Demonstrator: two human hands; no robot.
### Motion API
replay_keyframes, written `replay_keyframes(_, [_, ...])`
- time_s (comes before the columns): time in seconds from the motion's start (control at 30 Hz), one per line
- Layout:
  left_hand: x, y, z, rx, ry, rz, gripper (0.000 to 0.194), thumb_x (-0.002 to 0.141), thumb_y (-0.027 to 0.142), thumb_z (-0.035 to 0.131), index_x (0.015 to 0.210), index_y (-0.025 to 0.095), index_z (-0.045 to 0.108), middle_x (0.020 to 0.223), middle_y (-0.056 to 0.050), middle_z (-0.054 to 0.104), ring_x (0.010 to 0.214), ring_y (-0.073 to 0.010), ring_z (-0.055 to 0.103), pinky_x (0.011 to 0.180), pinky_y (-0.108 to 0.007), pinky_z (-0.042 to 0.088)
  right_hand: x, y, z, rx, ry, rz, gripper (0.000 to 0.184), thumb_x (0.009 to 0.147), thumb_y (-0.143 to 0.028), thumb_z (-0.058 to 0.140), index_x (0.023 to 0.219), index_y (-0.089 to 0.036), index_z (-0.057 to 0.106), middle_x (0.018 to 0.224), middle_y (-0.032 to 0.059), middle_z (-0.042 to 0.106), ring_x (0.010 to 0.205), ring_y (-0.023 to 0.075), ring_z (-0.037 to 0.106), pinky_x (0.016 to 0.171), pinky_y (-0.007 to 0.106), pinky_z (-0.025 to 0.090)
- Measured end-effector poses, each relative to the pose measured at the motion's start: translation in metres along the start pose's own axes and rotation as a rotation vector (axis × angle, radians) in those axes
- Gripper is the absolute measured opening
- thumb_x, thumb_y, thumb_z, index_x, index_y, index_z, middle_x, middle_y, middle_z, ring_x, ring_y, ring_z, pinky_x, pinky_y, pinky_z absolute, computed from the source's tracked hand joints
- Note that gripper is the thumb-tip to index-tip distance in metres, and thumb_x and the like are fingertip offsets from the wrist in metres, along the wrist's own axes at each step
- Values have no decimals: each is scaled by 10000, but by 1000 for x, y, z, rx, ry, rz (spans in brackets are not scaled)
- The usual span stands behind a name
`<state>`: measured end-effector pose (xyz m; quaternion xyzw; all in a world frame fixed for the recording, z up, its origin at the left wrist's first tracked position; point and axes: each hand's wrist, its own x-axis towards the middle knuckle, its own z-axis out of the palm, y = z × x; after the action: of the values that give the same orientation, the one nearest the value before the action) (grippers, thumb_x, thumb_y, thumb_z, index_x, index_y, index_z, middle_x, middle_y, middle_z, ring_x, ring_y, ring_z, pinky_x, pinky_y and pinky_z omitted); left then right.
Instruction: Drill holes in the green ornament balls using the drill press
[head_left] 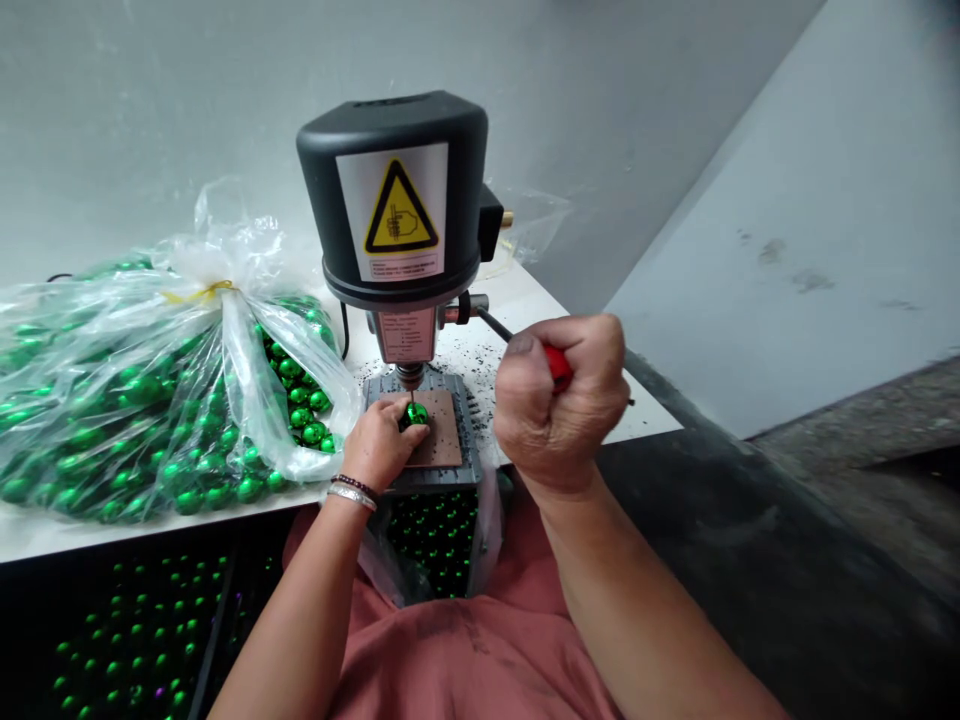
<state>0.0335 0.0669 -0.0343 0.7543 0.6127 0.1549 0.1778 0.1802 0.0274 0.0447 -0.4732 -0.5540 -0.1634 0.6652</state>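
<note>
My left hand (379, 440) pinches a shiny green ball (416, 414) on a brown board (442, 430), right under the bit of a bench drill press (394, 200). The thin bit (412, 393) meets the top of the ball; whether it has gone in, I cannot tell. Wrapped round the red knob (558, 368) of the press's feed lever is my right hand (559, 400), in a fist. The lever's dark rod (493, 324) runs from the machine's side to that fist. Under the board is the grey metal base (469, 455), strewn with dark shavings.
A large clear plastic bag (247, 370) full of green balls lies left on the white table (645, 415). More green balls (431, 540) sit in a lined container below the base, and others (127, 640) at lower left. Shavings litter the tabletop near the press.
</note>
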Motion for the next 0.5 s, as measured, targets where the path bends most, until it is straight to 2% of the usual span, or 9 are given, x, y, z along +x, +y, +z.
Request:
replay_keyframes(0.23, [0, 1, -1, -1, -5, -19, 412, 734, 405, 569, 1090, 198, 596, 1080, -91, 599, 956, -209, 564, 820, -294, 411, -11, 5, 3, 28, 27, -39, 56, 745, -148, 483, 759, -196, 457, 614, -53, 463, 540, 41, 426, 534, 187, 386])
replay_keyframes(0.5, [-1, 1, -3, -21, -12, 9, 316, 734, 395, 564, 966, 191, 631, 977, -76, 618, 900, -201, 567, 804, -299, 406, -29, 13, 6, 134, 8, 4, 73, 762, -142, 448, 813, -195, 446, 670, -34, 474, 621, 63, 486, 587, 218, 421])
